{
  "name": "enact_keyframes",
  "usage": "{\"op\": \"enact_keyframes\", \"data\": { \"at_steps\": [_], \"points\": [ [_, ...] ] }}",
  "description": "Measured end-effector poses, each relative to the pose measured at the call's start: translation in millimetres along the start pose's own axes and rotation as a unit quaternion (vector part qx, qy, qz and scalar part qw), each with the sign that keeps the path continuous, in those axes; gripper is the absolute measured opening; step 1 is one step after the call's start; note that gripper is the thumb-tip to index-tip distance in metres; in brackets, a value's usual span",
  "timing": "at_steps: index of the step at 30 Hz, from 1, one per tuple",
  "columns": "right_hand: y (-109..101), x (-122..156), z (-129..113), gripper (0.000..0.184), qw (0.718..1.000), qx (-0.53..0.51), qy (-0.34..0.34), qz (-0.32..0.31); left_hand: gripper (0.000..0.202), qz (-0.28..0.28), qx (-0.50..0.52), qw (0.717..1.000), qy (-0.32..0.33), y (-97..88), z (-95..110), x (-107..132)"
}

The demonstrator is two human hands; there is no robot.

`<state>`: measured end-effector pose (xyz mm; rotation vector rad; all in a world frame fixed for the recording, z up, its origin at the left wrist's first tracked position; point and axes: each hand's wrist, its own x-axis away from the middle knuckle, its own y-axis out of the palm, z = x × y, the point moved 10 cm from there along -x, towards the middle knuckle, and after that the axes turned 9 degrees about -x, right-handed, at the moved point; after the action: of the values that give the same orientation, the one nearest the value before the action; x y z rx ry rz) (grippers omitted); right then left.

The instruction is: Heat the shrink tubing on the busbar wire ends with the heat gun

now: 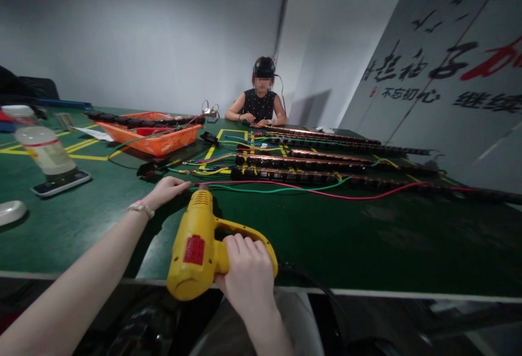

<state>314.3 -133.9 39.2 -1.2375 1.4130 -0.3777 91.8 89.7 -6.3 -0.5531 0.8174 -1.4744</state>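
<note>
Basket (175, 141) 11 o'clock, rod (134, 121) across it | bottle (47, 147) 10 o'clock | rods (269, 174) on table (326, 242) 12–2 o'clock, wires (359, 198) before them | co-worker (261, 103) 12 o'clock, behind rods

Wall panel (444, 81): large black brush lettering (424, 67) includes 起袖子, followed by a red character (495, 60) (apparently 加, cut off by the view's right edge). Smaller lettering (410, 94) beneath: 不忘初心, then 继续. Red label (194, 250) on yellow heat gun (190, 277): print illegible.
</note>
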Motion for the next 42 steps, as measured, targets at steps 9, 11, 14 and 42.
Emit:
{"op": "enact_keyframes", "data": {
  "at_steps": [9,11,14,42],
  "points": [
    [-28.9,16.5,53.5,0.024,0.999,0.013,0.024,0.019,0.055,0.007,-0.071,0.997,0.027,-1.1,-0.9,-2.6],
    [-35.4,19.7,64.0,0.023,0.999,0.024,0.028,0.024,0.055,0.009,-0.067,0.997,0.025,-1.4,-0.9,-2.4],
    [-42.1,24.2,76.7,0.023,0.998,0.042,0.033,0.026,0.053,0.014,-0.058,0.998,0.026,-1.8,0.0,-2.2],
    [13.3,2.9,-14.2,0.047,0.998,0.049,-0.019,0.022,0.052,0.035,-0.098,0.994,0.019,0.0,-1.2,-7.8]
  ]
}}
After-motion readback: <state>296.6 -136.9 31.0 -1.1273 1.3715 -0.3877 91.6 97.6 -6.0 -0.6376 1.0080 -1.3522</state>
